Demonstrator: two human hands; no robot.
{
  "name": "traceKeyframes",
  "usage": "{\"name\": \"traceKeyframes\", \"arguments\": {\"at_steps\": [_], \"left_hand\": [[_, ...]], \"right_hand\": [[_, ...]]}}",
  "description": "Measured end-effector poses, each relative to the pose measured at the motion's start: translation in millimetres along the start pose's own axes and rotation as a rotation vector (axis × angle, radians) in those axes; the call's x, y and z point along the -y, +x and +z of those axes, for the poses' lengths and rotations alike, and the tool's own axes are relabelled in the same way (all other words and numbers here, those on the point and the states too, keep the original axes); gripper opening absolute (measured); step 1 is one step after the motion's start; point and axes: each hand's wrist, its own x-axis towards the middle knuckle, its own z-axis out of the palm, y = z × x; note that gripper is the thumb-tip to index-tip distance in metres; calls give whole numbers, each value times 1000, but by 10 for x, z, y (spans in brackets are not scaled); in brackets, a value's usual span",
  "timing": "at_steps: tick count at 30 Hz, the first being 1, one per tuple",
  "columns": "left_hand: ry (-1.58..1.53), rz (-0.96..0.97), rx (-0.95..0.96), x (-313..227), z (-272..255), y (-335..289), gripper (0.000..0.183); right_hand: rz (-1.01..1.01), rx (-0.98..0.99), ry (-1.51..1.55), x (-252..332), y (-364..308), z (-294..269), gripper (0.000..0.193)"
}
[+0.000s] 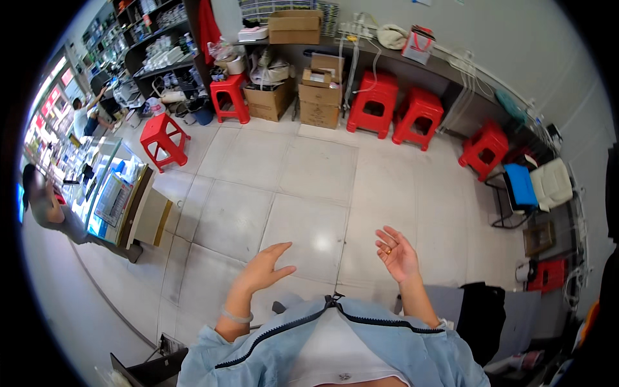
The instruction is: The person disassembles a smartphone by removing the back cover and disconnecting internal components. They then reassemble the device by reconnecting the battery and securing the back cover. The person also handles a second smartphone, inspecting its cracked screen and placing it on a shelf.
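Note:
Both of my hands are raised in front of me above the tiled floor (309, 222), and neither holds anything. My left hand (261, 267) is on the left with thumb and fingers apart; a pale bangle (237, 317) circles that wrist. Farther right, my right hand (398, 256) has its palm turned up and its fingers partly curled but loose, a ring (388, 250) on one finger. The hands are well apart and touch nothing. Light blue jacket sleeves with a black zip (284, 338) show below them.
A glass display counter (113, 187) stands at the left, a person (55, 209) beside it. Several red plastic stools (164, 140) line the room. Cardboard boxes (320, 103) sit under the far desk. To the right are a blue and white chair (519, 184) and black cloth (480, 319).

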Motion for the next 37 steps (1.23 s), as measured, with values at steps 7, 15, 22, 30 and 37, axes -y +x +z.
{"name": "traceKeyframes", "arguments": {"at_steps": [7, 15, 22, 30, 37], "left_hand": [[50, -156, -400, 881, -1268, 393, 53], [-330, -72, -822, 2049, -2686, 1500, 10], [-329, -5, -854, 2771, -3779, 2655, 10], [-339, -133, -911, 3769, -5095, 3901, 20], [-312, -244, -1198, 4701, -6373, 4199, 23]], "right_hand": [[167, 251, -280, -343, 1729, 1366, 35], [185, 510, -424, -550, 3747, 2975, 33], [93, 167, -406, -511, 5425, 2949, 28], [27, 113, -425, -628, 8071, 3882, 21], [200, 575, -528, -1347, 9913, 5995, 24]]}}
